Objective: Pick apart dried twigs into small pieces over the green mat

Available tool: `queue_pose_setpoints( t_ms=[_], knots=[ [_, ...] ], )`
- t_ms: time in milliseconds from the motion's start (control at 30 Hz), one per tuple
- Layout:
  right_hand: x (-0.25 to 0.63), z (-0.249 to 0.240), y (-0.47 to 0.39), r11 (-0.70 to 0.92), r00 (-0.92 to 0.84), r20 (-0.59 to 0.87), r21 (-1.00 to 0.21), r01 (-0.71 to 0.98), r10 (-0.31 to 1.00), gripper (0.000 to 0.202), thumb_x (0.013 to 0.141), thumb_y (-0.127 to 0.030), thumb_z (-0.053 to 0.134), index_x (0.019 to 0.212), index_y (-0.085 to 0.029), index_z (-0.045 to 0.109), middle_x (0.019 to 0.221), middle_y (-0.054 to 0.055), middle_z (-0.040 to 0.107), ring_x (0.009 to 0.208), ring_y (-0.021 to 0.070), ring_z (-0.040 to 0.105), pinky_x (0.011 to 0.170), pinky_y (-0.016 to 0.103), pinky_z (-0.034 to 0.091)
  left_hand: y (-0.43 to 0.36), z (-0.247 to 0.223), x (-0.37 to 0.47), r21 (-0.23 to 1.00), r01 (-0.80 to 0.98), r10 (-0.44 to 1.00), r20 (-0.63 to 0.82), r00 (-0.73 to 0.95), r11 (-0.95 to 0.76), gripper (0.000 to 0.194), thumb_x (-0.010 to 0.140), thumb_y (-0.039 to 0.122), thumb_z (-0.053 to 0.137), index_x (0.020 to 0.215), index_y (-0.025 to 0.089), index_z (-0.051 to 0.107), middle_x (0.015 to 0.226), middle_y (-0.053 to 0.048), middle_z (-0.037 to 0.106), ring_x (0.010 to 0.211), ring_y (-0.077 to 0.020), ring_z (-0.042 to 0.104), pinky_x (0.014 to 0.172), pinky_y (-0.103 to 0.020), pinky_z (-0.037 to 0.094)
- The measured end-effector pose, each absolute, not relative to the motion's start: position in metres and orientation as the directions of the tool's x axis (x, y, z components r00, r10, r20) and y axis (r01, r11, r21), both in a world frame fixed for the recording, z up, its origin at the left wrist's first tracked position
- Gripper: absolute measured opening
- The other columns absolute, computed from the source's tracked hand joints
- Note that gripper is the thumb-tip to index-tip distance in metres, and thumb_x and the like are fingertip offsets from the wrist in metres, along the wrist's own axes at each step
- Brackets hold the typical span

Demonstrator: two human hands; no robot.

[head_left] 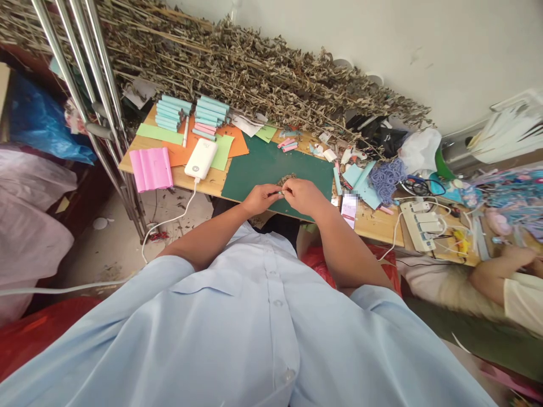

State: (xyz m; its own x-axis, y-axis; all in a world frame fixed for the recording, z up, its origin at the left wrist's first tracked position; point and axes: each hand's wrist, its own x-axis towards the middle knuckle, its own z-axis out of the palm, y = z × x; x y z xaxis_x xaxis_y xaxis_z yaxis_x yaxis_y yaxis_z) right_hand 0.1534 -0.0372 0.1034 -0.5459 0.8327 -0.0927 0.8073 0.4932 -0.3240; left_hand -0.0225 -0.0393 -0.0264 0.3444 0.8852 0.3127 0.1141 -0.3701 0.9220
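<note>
Over the front part of the green mat [271,164], my left hand [262,199] and my right hand [302,195] meet with their fingertips pinched together. A small pale blue piece [280,193] shows between the fingertips. Most of it is hidden, so I cannot tell its exact kind. Just behind the fingers lies a little heap of dried, crumbled plant bits [286,178] on the mat. Farther back on the mat are several short pink and blue paper rolls [289,145].
Dried plant stalks [254,68] line the wall. At left are stacked blue rolls [169,113], pink paper [151,169], a corded white power bank [201,159] and metal crutches [99,85]. At right lie a phone [349,210], purple yarn [388,178], a power strip [418,226] and another person's arm [500,271].
</note>
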Motion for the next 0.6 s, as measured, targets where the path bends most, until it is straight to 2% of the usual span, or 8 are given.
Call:
queue_pose_setpoints(
  t_ms=[167, 333, 600],
  knots=[
    [0.150, 0.105, -0.032, 0.462, -0.523, -0.126, -0.331, 0.823, 0.843, 0.015, 0.088, -0.016, 0.058, 0.089, -0.020, 0.072, 0.087, 0.006, 0.075, 0.081, 0.0224, 0.065, 0.077, 0.032, 0.044, -0.040, -0.028, -0.022, 0.921, 0.108, 0.885, 0.320, 0.340, -0.375, 0.041, 0.096, 0.054, 0.065, 0.113, 0.020, 0.080, 0.103, -0.008, 0.079, 0.093, -0.0207, 0.072, 0.088, -0.032, 0.054],
    [0.146, 0.103, -0.025, 0.362, -0.448, -0.176, -0.370, 0.855, 0.877, 0.010, 0.080, -0.016, 0.067, 0.080, -0.021, 0.075, 0.079, 0.005, 0.076, 0.078, 0.0227, 0.067, 0.075, 0.032, 0.046, -0.040, -0.029, -0.022, 0.921, 0.118, 0.885, 0.314, 0.343, -0.372, 0.041, 0.096, 0.054, 0.064, 0.113, 0.019, 0.080, 0.102, -0.008, 0.078, 0.092, -0.0197, 0.072, 0.087, -0.030, 0.053],
    [0.148, 0.099, -0.012, 0.068, -0.284, -0.374, -0.498, 0.865, 0.883, 0.003, 0.076, -0.017, 0.073, 0.076, -0.019, 0.073, 0.055, -0.001, 0.068, 0.052, 0.0148, 0.065, 0.057, 0.023, 0.048, -0.039, -0.032, -0.021, 0.892, 0.108, 0.859, 0.383, 0.340, -0.440, 0.037, 0.097, 0.049, 0.065, 0.108, 0.018, 0.081, 0.094, -0.006, 0.077, 0.083, -0.0161, 0.069, 0.079, -0.026, 0.050]
  ],
)
